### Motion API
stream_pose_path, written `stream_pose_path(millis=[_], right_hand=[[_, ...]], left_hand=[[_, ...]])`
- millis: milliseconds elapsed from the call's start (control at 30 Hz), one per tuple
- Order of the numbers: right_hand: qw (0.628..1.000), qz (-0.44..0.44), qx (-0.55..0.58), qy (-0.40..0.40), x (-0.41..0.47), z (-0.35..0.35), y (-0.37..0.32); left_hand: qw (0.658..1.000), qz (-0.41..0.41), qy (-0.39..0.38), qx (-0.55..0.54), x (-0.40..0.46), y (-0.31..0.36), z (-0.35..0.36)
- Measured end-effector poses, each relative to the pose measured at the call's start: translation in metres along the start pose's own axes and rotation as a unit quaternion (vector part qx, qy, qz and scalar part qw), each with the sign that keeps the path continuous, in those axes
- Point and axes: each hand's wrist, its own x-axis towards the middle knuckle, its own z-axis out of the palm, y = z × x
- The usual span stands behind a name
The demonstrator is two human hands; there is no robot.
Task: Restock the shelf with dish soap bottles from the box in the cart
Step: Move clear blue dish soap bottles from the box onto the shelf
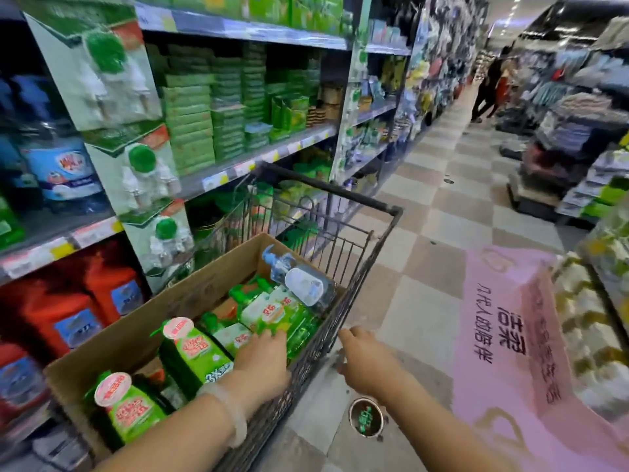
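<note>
An open cardboard box sits in a wire shopping cart. It holds several green dish soap bottles lying flat, and a clear bottle with a blue pump leans at its far corner. My left hand, a pale bangle on its wrist, reaches into the box and rests on a green bottle; a grip cannot be made out. My right hand hovers beside the cart's right side with fingers loosely curled and nothing in it. The shelf unit stands to the left of the cart.
Shelves on the left hold green boxed goods, red jugs and large blue-labelled bottles. A pink floor sticker and checkered tiles lie to the right. Displays line the right side, and two people stand far down the aisle.
</note>
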Motion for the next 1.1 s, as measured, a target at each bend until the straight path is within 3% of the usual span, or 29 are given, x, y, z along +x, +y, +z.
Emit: stream_pose_path(millis=[233,600,833,1000,1100], right_hand=[[0.998,-0.056,0.023,-0.035,0.111,0.004,0.011],[0.993,-0.063,-0.017,-0.097,0.274,-0.004,0.034],[0.983,-0.107,-0.020,-0.147,0.328,0.022,0.036],[0.983,-0.050,0.106,-0.142,0.345,0.036,0.036],[0.986,-0.046,0.100,-0.126,0.349,0.038,0.039]], left_hand=[[0.998,-0.038,-0.024,-0.042,0.095,-0.010,0.007],[0.988,-0.090,-0.062,-0.110,0.245,-0.018,0.013],[0.972,-0.135,-0.097,-0.165,0.285,-0.037,0.025],[0.944,-0.193,-0.083,-0.256,0.301,-0.039,0.031],[0.926,-0.233,-0.090,-0.282,0.311,-0.044,0.033]])
